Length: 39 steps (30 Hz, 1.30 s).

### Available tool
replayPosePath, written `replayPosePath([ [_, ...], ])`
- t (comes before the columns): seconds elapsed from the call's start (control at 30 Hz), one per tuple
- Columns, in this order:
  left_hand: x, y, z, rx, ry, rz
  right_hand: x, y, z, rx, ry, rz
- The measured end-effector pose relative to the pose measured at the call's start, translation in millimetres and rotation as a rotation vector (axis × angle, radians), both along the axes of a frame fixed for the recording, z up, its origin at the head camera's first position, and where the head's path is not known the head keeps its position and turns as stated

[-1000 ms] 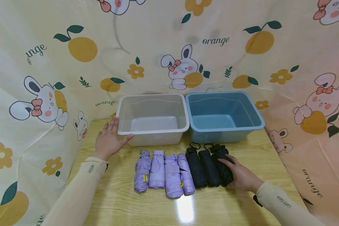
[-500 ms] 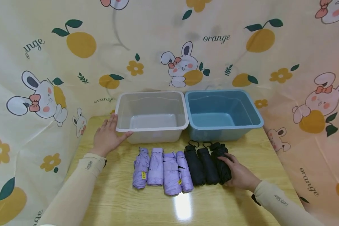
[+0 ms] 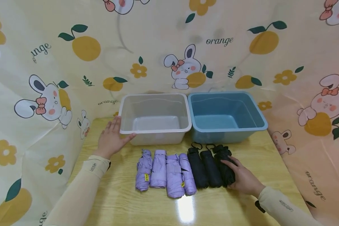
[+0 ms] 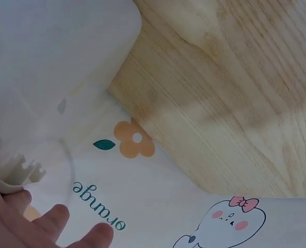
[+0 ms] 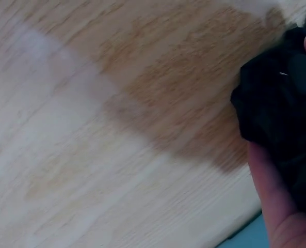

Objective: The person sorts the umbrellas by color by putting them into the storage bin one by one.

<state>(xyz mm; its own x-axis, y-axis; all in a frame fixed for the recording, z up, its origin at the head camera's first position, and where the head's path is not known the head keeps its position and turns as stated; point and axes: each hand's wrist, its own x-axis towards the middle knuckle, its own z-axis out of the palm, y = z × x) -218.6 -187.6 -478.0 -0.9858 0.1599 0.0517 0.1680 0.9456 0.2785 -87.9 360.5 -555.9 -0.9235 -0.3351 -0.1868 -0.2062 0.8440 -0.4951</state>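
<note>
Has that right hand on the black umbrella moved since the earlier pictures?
No, neither way: against the blue plastic bin, the right hand keeps its place on the rightmost black folded umbrella.

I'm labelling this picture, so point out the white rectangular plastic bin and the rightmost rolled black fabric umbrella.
White rectangular plastic bin [image 3: 161,138]: head view, outer front wall.
Rightmost rolled black fabric umbrella [image 3: 227,174]: head view, lower half.

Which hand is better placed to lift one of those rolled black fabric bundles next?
Probably the right hand, since it grips the rightmost rolled black fabric bundle. The left hand is at a corner of the white rectangular plastic bin, beyond four rolled purple fabric bundles.
</note>
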Motion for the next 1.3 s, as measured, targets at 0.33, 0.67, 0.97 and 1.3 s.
replayPosePath([
  [0.33, 0.2, 1.4, -4.0, 0.009, 0.011, 0.006, 1.6, 1, -1.0, -0.014, -0.009, -0.021],
  [0.67, -2.9, 1.4, -2.8, 0.071, 0.044, 0.011, 0.3, 0, -1.1, -0.02, -0.027, -0.056],
  [0.97, -0.9, 3.4, -4.8, 0.058, 0.023, 0.003, 7.7, 10, 1.7, -0.066, -0.035, -0.072],
  [1.3, -0.8, 3.5, -9.3, 0.094, 0.033, 0.03, 23.1, 14, 24.9, -0.108, 0.012, -0.08],
])
